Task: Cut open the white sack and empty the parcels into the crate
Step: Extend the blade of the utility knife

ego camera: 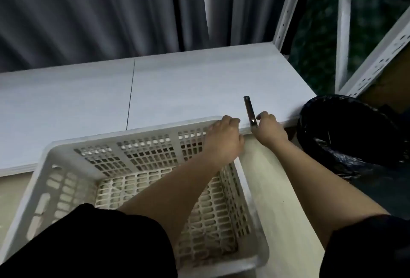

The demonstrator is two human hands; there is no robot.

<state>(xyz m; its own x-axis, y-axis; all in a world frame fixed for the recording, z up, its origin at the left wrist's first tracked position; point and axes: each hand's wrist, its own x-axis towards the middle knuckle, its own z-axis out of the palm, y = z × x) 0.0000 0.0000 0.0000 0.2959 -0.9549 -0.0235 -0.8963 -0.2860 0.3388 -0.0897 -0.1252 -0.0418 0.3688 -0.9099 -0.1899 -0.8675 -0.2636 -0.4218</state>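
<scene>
Both hands are up at the near edge of the white tabletop (pixel 177 86), right by its right-hand corner. The right hand (pixel 267 130) has its fingers curled around the bottom end of a slim utility knife (pixel 249 110), which lies on the tabletop pointing away, its tail just over the lip. The left hand (pixel 224 139) sits just beside it, fingers bent down onto the table edge above the far right corner of the crate; can't tell if it's pinching anything or just resting there.

The white perforated crate (pixel 73 144) is shoved up against the table, its far rim tucked at the table's edge, and nothing's in it. No white sack or parcels in view.

Room-wise: the tabletop is wide open to the left and back toward the grey curtain (pixel 88 11). On the right it's tighter, with a black-bagged bin (pixel 346 131) just past the table corner and white slotted shelving uprights (pixel 342 33) behind it.
</scene>
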